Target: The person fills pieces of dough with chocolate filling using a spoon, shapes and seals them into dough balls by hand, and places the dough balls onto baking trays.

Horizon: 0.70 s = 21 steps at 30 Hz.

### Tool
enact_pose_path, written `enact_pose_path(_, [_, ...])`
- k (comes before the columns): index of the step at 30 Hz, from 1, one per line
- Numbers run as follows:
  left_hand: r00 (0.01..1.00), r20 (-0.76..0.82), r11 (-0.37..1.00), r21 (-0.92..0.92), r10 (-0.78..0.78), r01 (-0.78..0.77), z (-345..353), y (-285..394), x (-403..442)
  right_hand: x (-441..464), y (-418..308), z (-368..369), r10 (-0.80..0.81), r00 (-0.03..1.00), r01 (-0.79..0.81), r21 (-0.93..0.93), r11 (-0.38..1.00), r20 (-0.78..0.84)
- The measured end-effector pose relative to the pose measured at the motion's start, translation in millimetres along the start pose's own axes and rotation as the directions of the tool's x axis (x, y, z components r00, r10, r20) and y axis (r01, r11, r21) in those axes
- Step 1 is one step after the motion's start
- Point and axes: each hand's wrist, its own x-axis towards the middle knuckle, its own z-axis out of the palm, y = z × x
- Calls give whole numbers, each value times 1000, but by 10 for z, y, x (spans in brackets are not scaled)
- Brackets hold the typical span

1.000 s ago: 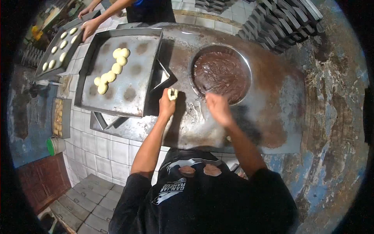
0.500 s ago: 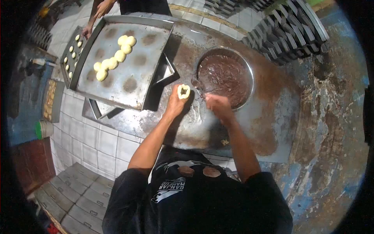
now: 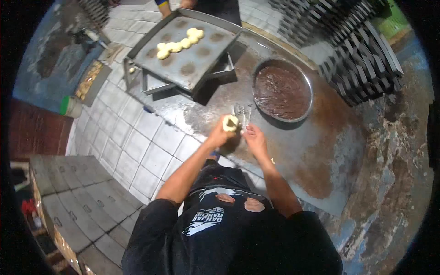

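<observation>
My left hand (image 3: 220, 134) is closed around a pale yellow piece of dough (image 3: 225, 120), cupped open at the top with dark filling inside. Just right of it, my right hand (image 3: 255, 141) pinches a thin, shiny utensil (image 3: 248, 119); its tip is too blurred to make out. Beyond my hands stands a round metal bowl (image 3: 312, 98) of thick dark brown filling (image 3: 282, 89). To the upper left, a metal baking tray (image 3: 158, 38) carries a bent row of several dough balls (image 3: 185, 43) touching one another.
The tray sits askew on other metal trays (image 3: 151, 82) on the worn metal table (image 3: 316, 151). Stacked dark metal racks or tins (image 3: 362, 64) rise at the upper right. Another person's hands (image 3: 176, 5) are at the tray's far edge. Grey metal lids or boxes (image 3: 87, 197) lie lower left.
My right hand has moved from the bowl's rim back towards the dough with the utensil. My view has shifted left, and the other person's hands are now behind the tray.
</observation>
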Motion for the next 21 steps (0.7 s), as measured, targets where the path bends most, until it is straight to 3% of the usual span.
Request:
enact_pose_path(1, [1000, 3, 995, 104, -3, 3, 188, 182, -278, -9, -234, -52, 137, 984, -163, 254, 953, 117])
enact_pose_path(2, [995, 26, 984, 151, 92, -95, 262, 106, -446, -50, -318, -37, 107, 985, -142, 278, 950, 139])
enact_pose_path(3, [978, -44, 893, 418, 203, -166, 311, -5, -574, -222, -627, -87, -30, 986, 13, 103, 995, 164])
enact_pose_path(4, [981, -56, 935, 317, 187, -160, 359, 14, -720, -473, -895, -161, -160, 966, 178, -73, 981, 205])
enact_pose_path(5, [981, -90, 959, 242, 172, -146, 368, -68, -835, -651, -869, -137, -368, 895, 429, -262, 864, 251])
enact_pose_path(6, [980, -124, 978, 160, 155, -135, 356, -135, -941, -872, -1154, -257, -448, 806, 582, -385, 716, 387])
enact_pose_path(7, [973, -144, 974, 168, 179, -154, 378, -11, -1085, -972, -1127, -256, -542, 791, 607, -245, 756, 285])
enact_pose_path(8, [982, -170, 996, 36, 85, -80, 401, 110, -1233, -1034, -1096, -244, -612, 773, 631, -97, 770, 170])
enact_pose_path(9, [983, -182, 995, -103, -12, -7, 427, 249, -1367, -1081, -1110, -222, -631, 755, 651, -85, 754, 181])
enact_pose_path(11, [986, -162, 985, -173, -39, 11, 411, 431, -1583, -1255, -1100, -173, -461, 882, 455, 81, 887, 97])
enact_pose_path(12, [991, -113, 970, -237, -74, 45, 390, 471, -1664, -1353, -1109, -118, -467, 879, 460, 86, 884, 100])
enact_pose_path(14, [992, -115, 977, -212, -47, 21, 384, 564, -1829, -1491, -1167, 28, -632, 771, 637, -70, 768, 81])
enact_pose_path(16, [983, -164, 908, -419, -78, 3, 374, 743, -2004, -1547, -1254, 128, -645, 762, 645, -164, 746, 62])
enact_pose_path(17, [954, -300, 964, -258, -13, -68, 276, 581, -2007, -1611, -1290, 204, -387, 915, 381, 67, 922, 118])
enact_pose_path(18, [954, -301, 965, -252, -9, -71, 239, 612, -2085, -1679, -1361, 289, -110, 964, 44, 264, 963, 240])
enact_pose_path(19, [933, -353, 984, -132, 70, -124, 197, 645, -2161, -1699, -1326, 431, 17, 966, -137, 454, 881, 259])
enact_pose_path(20, [907, -392, 985, -8, 154, -171, 138, 682, -2238, -1735, -1331, 539, 13, 967, -133, 457, 879, 256])
enact_pose_path(21, [922, -340, 982, 15, 183, -189, 32, 673, -2311, -1768, -1335, 645, 22, 961, -200, 634, 747, 277])
